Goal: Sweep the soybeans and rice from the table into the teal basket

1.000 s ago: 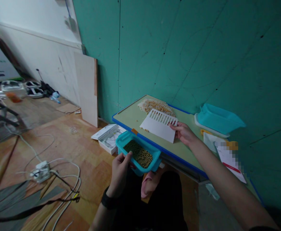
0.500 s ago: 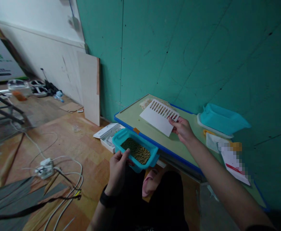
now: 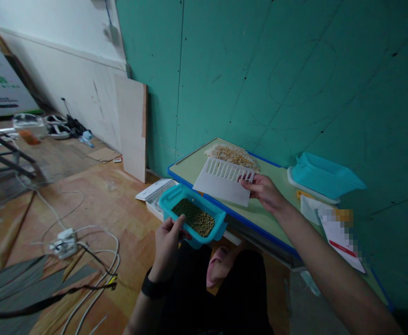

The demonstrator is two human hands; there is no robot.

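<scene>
My left hand (image 3: 169, 237) grips the near side of a turquoise plastic container (image 3: 221, 227), thumb over the rim. Dark green beans (image 3: 186, 210) lie in its left part and pale yellow beans (image 3: 204, 224) in its right part. In my right hand (image 3: 265, 191) is a white slotted plastic sheet (image 3: 221, 186), held by its right end between thumb and fingers. The sheet is tilted, its plain edge just beyond the container and its slots towards the wall. Behind it, a pile of pale beans (image 3: 234, 154) lies on the folding table (image 3: 274, 218).
On the table's right stand a larger turquoise bin (image 3: 326, 174), a white cloth or bag (image 3: 309, 208) and a white and red packet (image 3: 343, 244). An open white box (image 3: 155, 190) sits beyond the container. White cables (image 3: 116, 246) and a power strip (image 3: 66, 242) lie on the floor.
My right hand has drawn the slotted sheet down and left, tipping it towards the container, so more of the bean pile shows. The container has shifted slightly left in my left hand.
</scene>
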